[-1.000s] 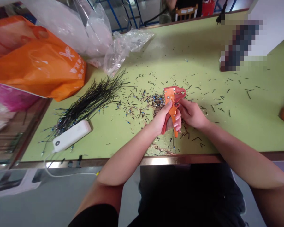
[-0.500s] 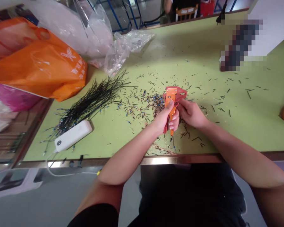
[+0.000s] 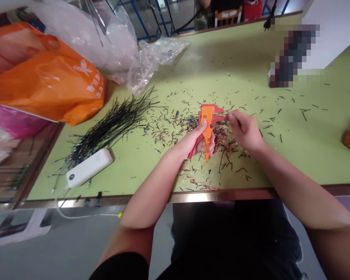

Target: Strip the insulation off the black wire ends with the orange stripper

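My left hand (image 3: 198, 142) is wrapped round the handles of an orange and red wire stripper (image 3: 207, 120), its thumb on the orange body. The jaws point right and stand apart. Just beside them, my right hand (image 3: 245, 127) has its fingers closed in a pinch on a thin black wire (image 3: 221, 165), mostly hidden; its lower part seems to hang down to a small blue tip. Beneath the hands lies a pile of copper strands and black cut-off bits (image 3: 221, 138). To the left is a bundle of long black wires (image 3: 113, 122), several with blue ends.
A white power bank (image 3: 90, 167) with a cable lies against the wire bundle. An orange bag (image 3: 52, 74) and clear plastic bags (image 3: 151, 58) stand at the back left. At the back right is a white panel (image 3: 332, 35) beside a blurred-out object. Wire scraps litter the green tabletop (image 3: 216, 85).
The wire stripper has tilted and its jaws have opened. My right hand has moved up and right, away from my left hand, with the hanging wire shifting right too.
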`<action>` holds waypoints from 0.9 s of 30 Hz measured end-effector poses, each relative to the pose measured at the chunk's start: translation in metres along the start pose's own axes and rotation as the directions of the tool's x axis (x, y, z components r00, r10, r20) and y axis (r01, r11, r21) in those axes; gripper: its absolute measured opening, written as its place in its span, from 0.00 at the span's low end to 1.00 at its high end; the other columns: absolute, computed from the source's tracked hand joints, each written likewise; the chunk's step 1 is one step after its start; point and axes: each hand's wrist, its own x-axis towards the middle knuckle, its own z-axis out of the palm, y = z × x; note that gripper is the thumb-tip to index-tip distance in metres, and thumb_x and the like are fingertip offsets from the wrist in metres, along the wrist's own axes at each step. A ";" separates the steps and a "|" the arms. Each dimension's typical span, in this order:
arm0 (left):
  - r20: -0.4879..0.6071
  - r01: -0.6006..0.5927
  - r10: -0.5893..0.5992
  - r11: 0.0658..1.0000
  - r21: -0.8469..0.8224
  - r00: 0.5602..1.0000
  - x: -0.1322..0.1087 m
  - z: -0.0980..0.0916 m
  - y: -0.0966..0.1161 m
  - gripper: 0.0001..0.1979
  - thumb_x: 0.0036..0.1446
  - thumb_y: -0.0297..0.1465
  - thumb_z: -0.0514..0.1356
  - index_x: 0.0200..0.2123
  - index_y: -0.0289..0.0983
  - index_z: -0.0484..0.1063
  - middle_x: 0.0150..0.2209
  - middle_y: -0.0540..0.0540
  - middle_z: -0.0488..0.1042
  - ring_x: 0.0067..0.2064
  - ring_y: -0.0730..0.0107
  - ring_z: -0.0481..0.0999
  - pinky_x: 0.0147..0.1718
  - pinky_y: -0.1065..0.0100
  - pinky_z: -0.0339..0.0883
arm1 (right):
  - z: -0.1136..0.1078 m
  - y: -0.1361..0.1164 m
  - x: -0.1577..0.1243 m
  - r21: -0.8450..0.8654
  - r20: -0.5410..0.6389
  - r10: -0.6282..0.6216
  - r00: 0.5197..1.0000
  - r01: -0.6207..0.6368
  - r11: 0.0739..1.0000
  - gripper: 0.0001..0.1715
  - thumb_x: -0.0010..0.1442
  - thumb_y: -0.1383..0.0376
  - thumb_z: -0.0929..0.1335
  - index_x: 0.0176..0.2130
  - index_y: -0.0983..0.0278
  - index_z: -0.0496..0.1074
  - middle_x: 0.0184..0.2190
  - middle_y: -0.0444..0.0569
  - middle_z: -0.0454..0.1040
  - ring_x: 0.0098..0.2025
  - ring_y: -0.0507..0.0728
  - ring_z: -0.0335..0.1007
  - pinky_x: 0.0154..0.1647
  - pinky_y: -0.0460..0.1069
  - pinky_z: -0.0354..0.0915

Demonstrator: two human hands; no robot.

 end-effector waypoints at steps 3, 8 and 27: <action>0.012 -0.003 0.002 1.000 0.019 1.000 0.000 0.000 -0.001 0.34 0.62 0.64 0.56 0.29 0.36 0.72 0.23 0.47 0.73 0.26 0.68 0.77 0.30 0.64 0.77 | 0.000 0.000 0.000 -0.024 0.020 -0.031 0.999 0.031 0.999 0.20 0.77 0.55 0.59 0.34 0.60 0.66 0.29 0.47 0.69 0.31 0.55 0.64 0.35 0.52 0.60; 0.025 -0.010 0.009 0.999 0.044 1.000 0.001 -0.003 -0.006 0.34 0.61 0.64 0.58 0.31 0.36 0.73 0.25 0.46 0.74 0.27 0.68 0.79 0.31 0.66 0.77 | -0.001 -0.003 0.000 -0.073 0.064 -0.064 0.996 0.069 0.995 0.17 0.76 0.61 0.59 0.32 0.59 0.59 0.26 0.44 0.62 0.29 0.54 0.59 0.33 0.52 0.56; -0.081 -0.070 0.085 0.983 0.171 0.993 0.008 0.004 -0.017 0.34 0.58 0.66 0.59 0.27 0.38 0.69 0.21 0.51 0.69 0.24 0.72 0.73 0.28 0.67 0.70 | -0.002 -0.016 -0.003 0.002 0.138 0.158 0.978 -0.160 0.987 0.15 0.69 0.68 0.61 0.29 0.60 0.58 0.22 0.40 0.56 0.25 0.50 0.51 0.28 0.51 0.52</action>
